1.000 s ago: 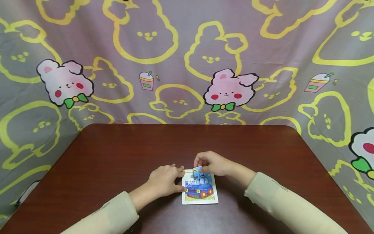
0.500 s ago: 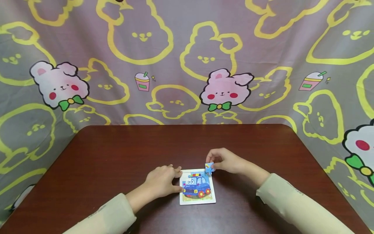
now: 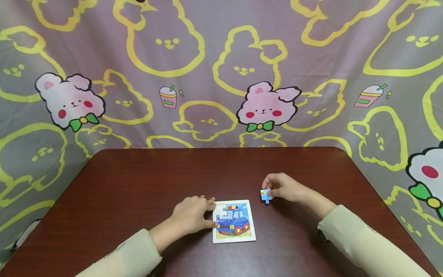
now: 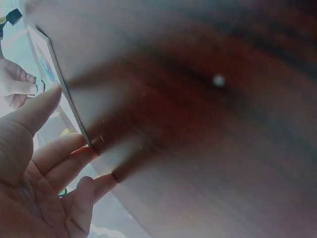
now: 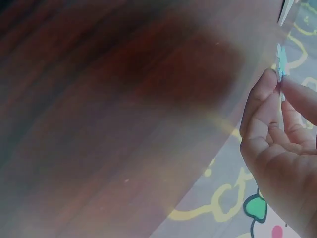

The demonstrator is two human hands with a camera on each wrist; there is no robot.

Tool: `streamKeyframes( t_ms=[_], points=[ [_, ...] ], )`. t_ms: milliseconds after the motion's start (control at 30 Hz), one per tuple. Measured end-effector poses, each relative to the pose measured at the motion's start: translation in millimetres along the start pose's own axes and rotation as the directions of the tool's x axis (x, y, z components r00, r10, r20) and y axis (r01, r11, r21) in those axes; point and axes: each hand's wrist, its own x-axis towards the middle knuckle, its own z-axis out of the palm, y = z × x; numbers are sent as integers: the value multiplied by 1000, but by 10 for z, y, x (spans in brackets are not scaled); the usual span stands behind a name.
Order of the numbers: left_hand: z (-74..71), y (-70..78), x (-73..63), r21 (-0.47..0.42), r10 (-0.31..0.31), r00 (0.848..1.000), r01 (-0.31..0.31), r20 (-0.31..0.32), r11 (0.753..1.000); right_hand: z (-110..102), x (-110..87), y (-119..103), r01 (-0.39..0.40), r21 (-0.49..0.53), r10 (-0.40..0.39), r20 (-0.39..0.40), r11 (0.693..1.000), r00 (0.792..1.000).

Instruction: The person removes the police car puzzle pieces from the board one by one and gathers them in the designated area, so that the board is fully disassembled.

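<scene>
A light-blue puzzle piece (image 3: 265, 194) with a small red-and-yellow mark is pinched between the thumb and fingertips of the right hand (image 3: 284, 187), to the right of the puzzle (image 3: 235, 223) and slightly beyond it. The piece is well apart from the puzzle; whether it touches the table (image 3: 173, 169) cannot be told. The right wrist view shows it nearly edge-on, gripped at its near end.

The puzzle lies flat on the table, its white frame (image 3: 233, 240) around a blue cartoon car with red-and-yellow wheels. A pale patch shows at the picture's upper left.

The left hand (image 3: 191, 214) spreads along the frame's left side, thumb near the middle of that edge and other fingers by the far corner. Its fingers are extended and touch the edge without gripping it.

Both arms wear pale sleeves (image 3: 363, 238). Behind the dark reddish-brown table hangs a grey curtain (image 3: 204, 88) printed with yellow outlines, pink rabbits (image 3: 267, 105) and drink cups (image 3: 168, 97).
</scene>
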Motion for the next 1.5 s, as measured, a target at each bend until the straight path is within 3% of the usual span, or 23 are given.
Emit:
streamKeyframes(
  t_ms=[267,500,867,1267,1500],
  points=[
    [-2,-24,-11,-11,17,1000,-17,2,1000,-31,-20,66,-18,36,18,12,999,1000],
    [20,-95,-36,-53,62,998,-62,11,997,-74,-58,115,-19,-99,18,-18,995,1000],
    [1,-149,-76,-35,100,989,-97,106,995,-103,-127,99,-16,-244,0,-64,970,998],
    [-2,-140,-82,-33,92,989,-89,116,996,249,153,-279,75,-222,-65,56,972,996],
    [-4,-140,-65,-35,87,988,-84,124,996,501,346,-496,151,-226,-110,185,962,977]
  ],
)
